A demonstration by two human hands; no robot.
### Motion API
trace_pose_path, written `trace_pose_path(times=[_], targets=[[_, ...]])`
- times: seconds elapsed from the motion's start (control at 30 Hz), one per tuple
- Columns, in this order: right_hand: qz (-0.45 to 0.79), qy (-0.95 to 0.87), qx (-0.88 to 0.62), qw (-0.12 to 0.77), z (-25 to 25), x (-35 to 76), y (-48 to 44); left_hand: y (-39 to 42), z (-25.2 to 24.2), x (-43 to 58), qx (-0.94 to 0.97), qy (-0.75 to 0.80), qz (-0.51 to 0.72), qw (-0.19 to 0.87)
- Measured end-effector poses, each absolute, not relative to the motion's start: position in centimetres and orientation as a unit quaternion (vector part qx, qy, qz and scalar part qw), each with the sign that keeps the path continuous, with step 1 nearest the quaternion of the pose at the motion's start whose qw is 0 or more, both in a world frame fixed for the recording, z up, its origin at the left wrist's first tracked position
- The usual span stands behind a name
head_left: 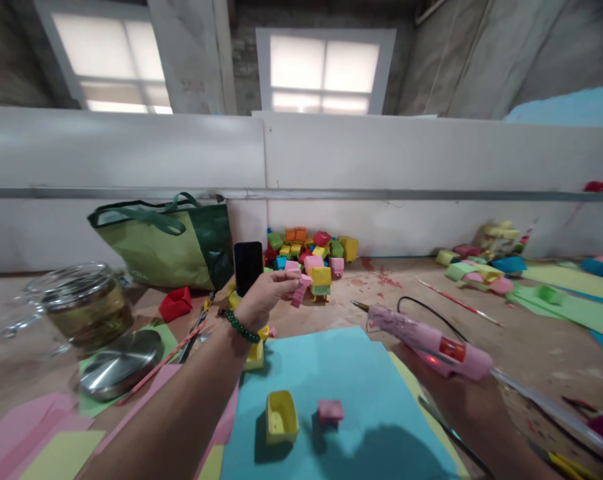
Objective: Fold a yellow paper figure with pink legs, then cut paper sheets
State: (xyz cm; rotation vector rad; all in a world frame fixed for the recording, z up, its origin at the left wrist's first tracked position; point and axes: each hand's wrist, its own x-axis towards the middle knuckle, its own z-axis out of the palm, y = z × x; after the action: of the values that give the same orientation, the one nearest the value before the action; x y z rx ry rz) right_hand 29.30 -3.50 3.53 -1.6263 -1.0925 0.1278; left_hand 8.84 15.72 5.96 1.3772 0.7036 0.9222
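Observation:
My left hand [267,297], with a green bead bracelet on the wrist, pinches a small pink folded-paper piece [300,292] in front of a pile of coloured paper boxes. A yellow and green paper piece [321,283] stands just right of it. In my right hand [444,383] is a pink hot glue gun [426,339], its nozzle pointing left and a red light glowing on its side. Below, on a light blue paper sheet [351,363], sit an open yellow paper box [282,417] and a small pink paper piece [330,411].
Left are a glass teapot [86,303], its metal lid [122,363], a red paper box [175,305] and a green bag [166,243]. A phone [248,268] stands upright behind my left hand. A red-white stick [458,302] and green paper [566,307] lie right.

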Motion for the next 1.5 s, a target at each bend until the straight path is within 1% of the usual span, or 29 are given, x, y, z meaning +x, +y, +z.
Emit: trace_pose_path(times=[0.07, 0.13, 0.23, 0.37, 0.47, 0.67, 0.87, 1.33, 1.5], targets=[[0.021, -0.425, -0.711, 0.560, 3.6, 29.1, -3.4, 14.8, 6.2, 9.3, 0.571, 0.281, 0.386, 0.668], [0.016, -0.377, -0.726, 0.575, 3.7, 29.0, -3.1, 13.8, 6.3, 9.8, 0.562, 0.261, 0.365, 0.695], [0.091, -0.356, -0.701, 0.611, 3.7, 28.9, -2.8, 12.5, 6.3, 10.5, 0.554, 0.255, 0.343, 0.715], [0.184, -0.322, -0.660, 0.653, 4.0, 28.2, -2.8, 10.5, 6.0, 11.5, 0.563, 0.243, 0.350, 0.708], [0.236, -0.279, -0.621, 0.694, 4.2, 27.4, -2.8, 9.0, 5.6, 12.4, 0.592, 0.232, 0.330, 0.698], [0.301, -0.314, -0.533, 0.726, 3.2, 27.1, -2.5, 7.4, 5.0, 13.2, 0.651, 0.237, 0.329, 0.642], [0.291, -0.337, -0.543, 0.712, 3.1, 26.9, -2.6, 7.1, 4.9, 13.5, 0.686, 0.252, 0.322, 0.602], [0.281, -0.381, -0.576, 0.667, 3.6, 26.6, -2.9, 6.9, 4.5, 13.6, 0.682, 0.241, 0.310, 0.617], [0.245, -0.403, -0.596, 0.649, 3.9, 27.0, -3.1, 7.1, 4.6, 13.5, 0.686, 0.251, 0.311, 0.608]])
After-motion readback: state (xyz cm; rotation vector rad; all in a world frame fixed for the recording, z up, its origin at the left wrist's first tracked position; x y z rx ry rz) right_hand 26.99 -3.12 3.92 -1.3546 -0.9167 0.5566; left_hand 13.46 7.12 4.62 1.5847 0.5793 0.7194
